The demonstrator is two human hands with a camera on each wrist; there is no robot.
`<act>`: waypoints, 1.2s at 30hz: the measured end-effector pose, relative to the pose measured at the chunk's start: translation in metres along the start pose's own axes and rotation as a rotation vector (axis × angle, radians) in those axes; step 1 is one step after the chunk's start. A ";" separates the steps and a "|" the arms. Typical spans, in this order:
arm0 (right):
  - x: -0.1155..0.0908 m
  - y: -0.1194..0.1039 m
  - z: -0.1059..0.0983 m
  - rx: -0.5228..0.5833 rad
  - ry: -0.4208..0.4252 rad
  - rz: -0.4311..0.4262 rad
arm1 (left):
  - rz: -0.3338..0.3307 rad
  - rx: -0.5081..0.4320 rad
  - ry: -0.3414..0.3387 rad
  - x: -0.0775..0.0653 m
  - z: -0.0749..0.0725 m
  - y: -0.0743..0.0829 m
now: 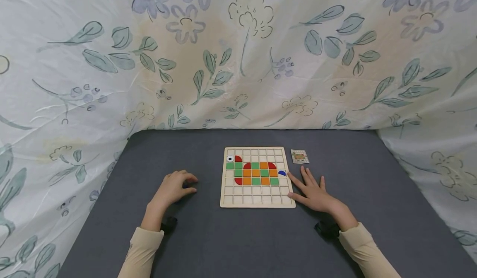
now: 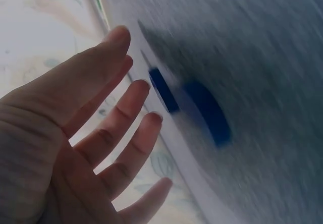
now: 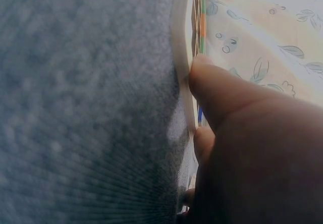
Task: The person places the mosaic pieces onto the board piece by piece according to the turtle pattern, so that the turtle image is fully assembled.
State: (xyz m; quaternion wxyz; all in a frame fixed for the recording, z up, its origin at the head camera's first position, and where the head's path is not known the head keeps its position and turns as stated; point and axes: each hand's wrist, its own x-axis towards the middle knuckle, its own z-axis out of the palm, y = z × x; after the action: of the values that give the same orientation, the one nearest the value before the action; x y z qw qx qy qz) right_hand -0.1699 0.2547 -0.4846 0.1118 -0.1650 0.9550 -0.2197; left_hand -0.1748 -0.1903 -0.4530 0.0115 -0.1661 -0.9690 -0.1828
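Note:
A wooden grid board (image 1: 257,202) lies flat on the table, with red, green and orange tiles (image 1: 255,173) set in its cells. A white tile with a black dot (image 1: 230,159) sits at the upper left of the pattern, and a blue half-round tile (image 1: 282,173) at its right end. My right hand (image 1: 314,193) has its fingers spread, with thumb and fingertips at the board's right edge. Left of the board, my left hand (image 1: 173,190) is loosely bent and holds nothing. In the left wrist view two blue pieces (image 2: 208,112) lie just beyond its fingertips; the head view hides them.
A small printed card (image 1: 299,156) lies right of the board's upper corner. Dark grey cloth covers the table (image 1: 208,240). Flowered fabric (image 1: 253,83) hangs behind and along both sides. Dark bands (image 1: 327,229) are worn at both wrists.

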 end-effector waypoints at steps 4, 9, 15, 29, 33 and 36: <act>0.000 0.001 0.001 0.016 0.009 -0.005 | -0.029 -0.028 -0.031 -0.005 -0.004 -0.009; 0.000 0.000 0.001 0.013 0.012 -0.002 | -0.079 -0.100 -0.069 -0.007 -0.009 -0.016; 0.000 0.001 0.001 -0.006 -0.003 0.011 | -0.099 -0.135 -0.075 -0.007 -0.012 -0.019; 0.000 0.003 0.001 -0.010 -0.010 0.015 | -0.091 -0.092 -0.047 -0.006 -0.009 -0.022; 0.000 0.003 0.001 -0.008 -0.011 0.015 | -0.093 -0.073 -0.041 -0.006 -0.008 -0.020; 0.000 0.002 0.001 -0.011 -0.009 0.014 | -0.096 -0.053 -0.036 -0.005 -0.007 -0.019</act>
State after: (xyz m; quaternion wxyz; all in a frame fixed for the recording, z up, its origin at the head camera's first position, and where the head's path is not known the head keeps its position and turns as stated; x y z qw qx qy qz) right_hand -0.1704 0.2561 -0.4865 0.1170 -0.1601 0.9567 -0.2129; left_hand -0.1765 -0.2111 -0.4534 -0.0194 -0.1230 -0.9706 -0.2058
